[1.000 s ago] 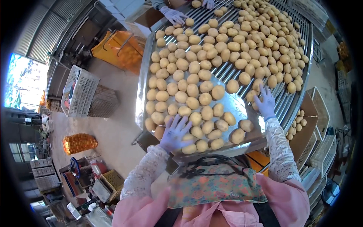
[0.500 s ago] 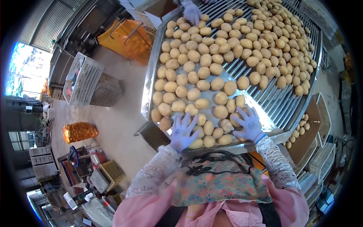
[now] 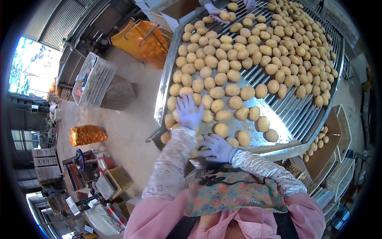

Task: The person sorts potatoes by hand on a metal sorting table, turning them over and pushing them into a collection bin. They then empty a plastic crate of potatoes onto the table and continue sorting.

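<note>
Many round, light brown potatoes or fruits cover a metal sorting table that has a roller section on the right. My left hand, in a pale lilac glove, lies with spread fingers on the pieces near the table's left edge. Lower down, my right hand, gloved alike, reaches across to the left at the near edge. Its fingers are apart and touch or nearly touch a few pieces there. Neither hand is closed round anything. Some pieces under and beside the hands are hidden.
Another person's gloved hand holds a piece at the far edge. Orange mesh sacks and white crates stand on the left, and a filled net bag lies on the floor. A cardboard-lined crate is at right.
My left hand has moved forward over the pieces. My right hand has swept left along the near edge, and fewer pieces lie there. The other person's hand now holds a piece.
</note>
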Available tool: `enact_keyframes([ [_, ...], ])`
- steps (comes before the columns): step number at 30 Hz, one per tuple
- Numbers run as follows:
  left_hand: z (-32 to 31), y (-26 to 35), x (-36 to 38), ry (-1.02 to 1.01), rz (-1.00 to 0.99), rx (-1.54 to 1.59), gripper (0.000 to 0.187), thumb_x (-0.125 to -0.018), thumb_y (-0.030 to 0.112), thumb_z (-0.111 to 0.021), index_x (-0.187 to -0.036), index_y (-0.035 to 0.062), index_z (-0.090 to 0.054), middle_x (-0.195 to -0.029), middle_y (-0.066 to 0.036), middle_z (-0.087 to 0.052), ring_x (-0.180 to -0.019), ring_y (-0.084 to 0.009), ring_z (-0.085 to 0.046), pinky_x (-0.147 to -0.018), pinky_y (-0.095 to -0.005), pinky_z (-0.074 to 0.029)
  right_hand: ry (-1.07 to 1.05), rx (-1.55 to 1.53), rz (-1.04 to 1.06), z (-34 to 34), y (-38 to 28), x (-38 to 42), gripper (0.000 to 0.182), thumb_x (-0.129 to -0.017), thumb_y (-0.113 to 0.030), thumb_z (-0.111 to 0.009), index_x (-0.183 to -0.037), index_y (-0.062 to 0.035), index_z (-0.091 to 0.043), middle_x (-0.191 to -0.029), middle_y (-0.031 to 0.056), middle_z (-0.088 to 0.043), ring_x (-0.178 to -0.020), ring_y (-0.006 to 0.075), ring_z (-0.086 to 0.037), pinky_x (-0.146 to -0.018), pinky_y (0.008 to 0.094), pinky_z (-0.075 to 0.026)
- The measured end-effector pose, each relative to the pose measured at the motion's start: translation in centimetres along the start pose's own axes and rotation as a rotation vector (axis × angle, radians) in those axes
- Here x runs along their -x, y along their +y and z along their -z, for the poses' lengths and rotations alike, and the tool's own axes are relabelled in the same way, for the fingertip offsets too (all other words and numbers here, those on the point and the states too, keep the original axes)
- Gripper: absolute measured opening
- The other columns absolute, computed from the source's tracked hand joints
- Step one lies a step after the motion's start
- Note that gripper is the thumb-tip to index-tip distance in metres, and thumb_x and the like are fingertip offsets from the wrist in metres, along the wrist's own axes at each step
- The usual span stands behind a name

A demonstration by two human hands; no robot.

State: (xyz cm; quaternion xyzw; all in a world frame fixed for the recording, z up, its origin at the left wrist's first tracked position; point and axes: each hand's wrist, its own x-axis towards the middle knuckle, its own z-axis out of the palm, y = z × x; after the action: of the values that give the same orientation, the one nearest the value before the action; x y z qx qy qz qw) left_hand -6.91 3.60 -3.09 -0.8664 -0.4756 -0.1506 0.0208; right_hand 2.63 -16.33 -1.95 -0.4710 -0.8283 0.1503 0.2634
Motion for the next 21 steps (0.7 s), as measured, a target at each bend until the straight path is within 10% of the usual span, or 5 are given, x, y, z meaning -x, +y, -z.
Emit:
enact_keyframes([
  [6,3.4,8.9,7.5,-0.18,-0.236,0.363,0.066,-0.096,0.041,-0.057,-0.148,0.0014,-0.044,-0.153,-0.025,-0.044,-0.143,-0.0423,-0.039,-0.113,-0.0679,-0.027,-0.047,-0.13,-0.073,7.0,3.4,8.4,0.024,-0.087,-0.027,-0.065,-0.108,-0.0156,-0.07,-0.109,0.0054,-0.067,-0.108,0.0277,-0.062,-0.094,0.0413,-0.048],
  [9,3.2,7.8,3.9,-0.384,-0.506,0.641,0.033,-0.089,0.02,-0.069,-0.119,0.0064,-0.066,-0.125,-0.016,-0.062,-0.114,-0.0379,-0.062,-0.096,-0.05,-0.049,-0.009,-0.1,-0.201,11.7,2.8,9.5,0.023,-0.086,-0.025,-0.067,-0.106,-0.014,-0.071,-0.104,0.0085,-0.068,-0.103,0.0309,-0.064,-0.093,0.0446,-0.049],
  [11,2.3,6.6,-1.5,0.302,-0.635,0.056,0.033,-0.09,0.02,-0.066,-0.121,0.0072,-0.064,-0.121,-0.016,-0.062,-0.11,-0.0338,-0.063,-0.089,-0.0516,-0.05,0.119,-0.079,-0.385,12.4,2.2,10.7,0.023,-0.087,-0.022,-0.067,-0.107,-0.0127,-0.072,-0.107,0.007,-0.07,-0.106,0.0291,-0.065,-0.099,0.0432,-0.047],
  [13,2.3,7.1,-8.3,-0.115,-0.156,0.461,0.043,-0.09,0.026,-0.065,-0.128,0.0067,-0.06,-0.119,-0.018,-0.062,-0.111,-0.0348,-0.063,-0.09,-0.0508,-0.051,0.347,-0.065,-0.616,12.0,2.0,11.7,0.024,-0.09,-0.015,-0.067,-0.112,-0.01,-0.073,-0.111,0.0069,-0.073,-0.112,0.0278,-0.065,-0.105,0.0425,-0.046],
  [21,-1.3,7.4,-11.4,-0.709,-0.052,0.392,0.061,-0.087,0.043,-0.069,-0.132,0.0033,-0.058,-0.129,-0.023,-0.06,-0.114,-0.0402,-0.062,-0.097,-0.0477,-0.051,0.457,-0.468,-0.855,9.4,-4.1,11.2,0.024,-0.094,-0.009,-0.066,-0.117,-0.0075,-0.072,-0.11,0.0112,-0.071,-0.1,0.026,-0.067,-0.091,0.0356,-0.052],
])
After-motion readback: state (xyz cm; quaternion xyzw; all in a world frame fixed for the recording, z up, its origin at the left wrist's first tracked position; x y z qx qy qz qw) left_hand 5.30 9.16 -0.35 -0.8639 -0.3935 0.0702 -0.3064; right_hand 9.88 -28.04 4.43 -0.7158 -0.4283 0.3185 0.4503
